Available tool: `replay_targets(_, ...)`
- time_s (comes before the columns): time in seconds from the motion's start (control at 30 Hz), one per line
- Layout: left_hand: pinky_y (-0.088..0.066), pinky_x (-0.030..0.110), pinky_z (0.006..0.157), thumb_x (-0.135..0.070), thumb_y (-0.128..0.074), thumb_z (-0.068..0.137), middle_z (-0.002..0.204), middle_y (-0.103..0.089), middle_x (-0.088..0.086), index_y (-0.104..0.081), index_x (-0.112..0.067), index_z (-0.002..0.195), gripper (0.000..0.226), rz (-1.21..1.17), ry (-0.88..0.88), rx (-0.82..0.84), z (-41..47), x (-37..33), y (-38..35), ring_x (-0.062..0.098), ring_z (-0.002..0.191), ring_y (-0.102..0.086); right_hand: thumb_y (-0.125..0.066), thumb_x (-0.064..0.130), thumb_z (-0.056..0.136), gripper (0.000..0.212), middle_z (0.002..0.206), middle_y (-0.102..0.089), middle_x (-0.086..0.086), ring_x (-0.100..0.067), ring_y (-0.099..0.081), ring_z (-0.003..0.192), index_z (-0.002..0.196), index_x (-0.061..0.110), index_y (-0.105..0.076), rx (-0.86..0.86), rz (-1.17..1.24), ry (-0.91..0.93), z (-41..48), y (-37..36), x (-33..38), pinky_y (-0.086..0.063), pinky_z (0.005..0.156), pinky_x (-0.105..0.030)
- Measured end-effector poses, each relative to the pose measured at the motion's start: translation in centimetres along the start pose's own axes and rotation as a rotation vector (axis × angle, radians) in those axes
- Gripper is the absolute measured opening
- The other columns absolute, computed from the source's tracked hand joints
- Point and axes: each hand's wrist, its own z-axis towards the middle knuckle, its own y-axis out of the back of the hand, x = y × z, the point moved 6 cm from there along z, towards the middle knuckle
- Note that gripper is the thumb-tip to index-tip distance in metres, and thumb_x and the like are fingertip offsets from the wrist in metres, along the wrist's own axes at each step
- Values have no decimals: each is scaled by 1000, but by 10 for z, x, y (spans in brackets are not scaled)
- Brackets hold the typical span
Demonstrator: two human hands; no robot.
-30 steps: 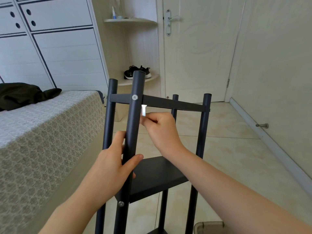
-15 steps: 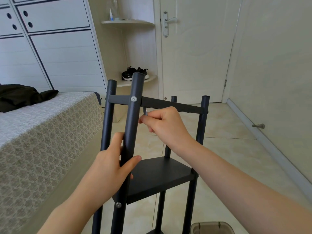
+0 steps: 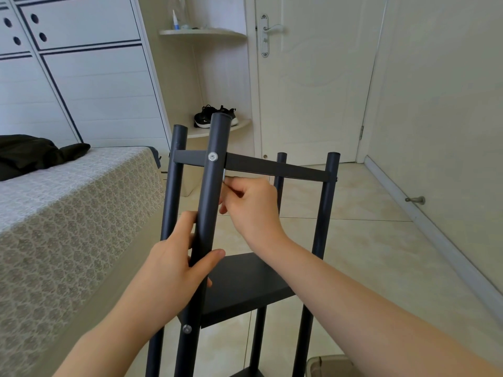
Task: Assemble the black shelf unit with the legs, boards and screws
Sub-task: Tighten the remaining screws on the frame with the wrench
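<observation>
The black shelf unit (image 3: pixel 245 284) stands upright on the floor with round legs, a top board (image 3: pixel 272 168) seen edge-on and a middle board below it. My left hand (image 3: pixel 174 265) grips the nearest leg (image 3: pixel 211 191) about halfway between the two boards. A silver screw head (image 3: pixel 212 157) sits in that leg at the top board, and another screw (image 3: pixel 187 328) sits at the middle board. My right hand (image 3: pixel 251 210) pinches a small silver tool (image 3: pixel 224 175) just behind the near leg, under the top board; most of the tool is hidden.
A bed (image 3: pixel 68 213) with a patterned cover borders the shelf on the left, dark clothing (image 3: pixel 32 153) lying on it. A closed door (image 3: pixel 313 77) and a corner shelf with black shoes (image 3: pixel 215 118) lie beyond. A bin rim (image 3: pixel 332 365) shows at the bottom right. A doorstop (image 3: pixel 415 200) projects from the right wall.
My right hand has moved the silver tool left and closer to the near leg under the top board. My left hand keeps its grip on the leg.
</observation>
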Motion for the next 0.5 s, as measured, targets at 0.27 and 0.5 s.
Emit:
replay_targets(0.27,-57,27,61,-26,-71,89,83,-70,-8,-41,-45,108,39,10,-12,-14,1,0,1,12,60,-73,-59,12,97,26,64,-64,2,-6,-60,64,74,10,-70,-148,146,6,4,-20,-9,-52,70,-28)
replay_targets(0.5,-57,30,62,-26,-70,90,86,-71,-5,-42,-42,110,39,13,-9,-6,2,3,1,13,60,-73,-57,8,97,31,62,-56,10,0,-53,61,69,20,-61,-172,220,-33,3,-28,-12,-47,69,-23)
